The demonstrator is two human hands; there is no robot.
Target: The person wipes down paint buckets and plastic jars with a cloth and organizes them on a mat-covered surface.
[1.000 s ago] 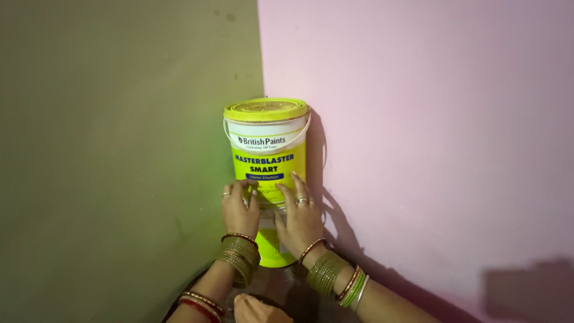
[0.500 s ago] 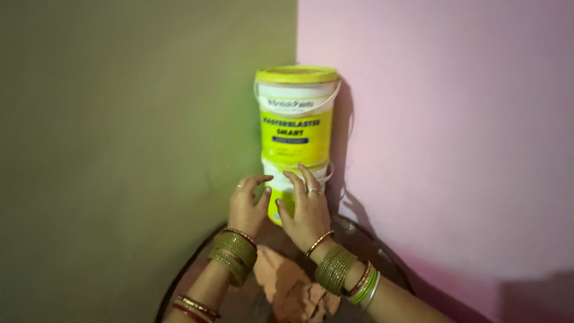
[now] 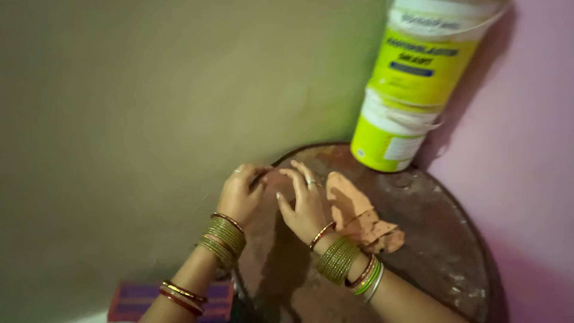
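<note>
At the far left, an olive-green wall [image 3: 149,119] fills the view, and a purple-and-red striped mat [image 3: 134,299] is seen at the lower edge. The left hand [image 3: 239,194] — wrist stacked with green and gold bangles — is laid at the near-left rim of the round, rusty brown metal tabletop [image 3: 436,239], fingers curled loosely and closed on nothing. Just beside it, the right hand [image 3: 302,200] is held with fingers spread and slightly bent, empty, its fingertips close to those of the left. Touching its right side, a crumpled orange-brown cloth [image 3: 359,218] is spread flat on the tabletop, its long axis running from upper left to lower right. Further right, a yellow-and-white plastic paint bucket [image 3: 412,96] stands upright at the far rim, against the pink wall [image 3: 532,149]; a yellow label panel wraps its middle, with a small white panel low on the base.
</note>
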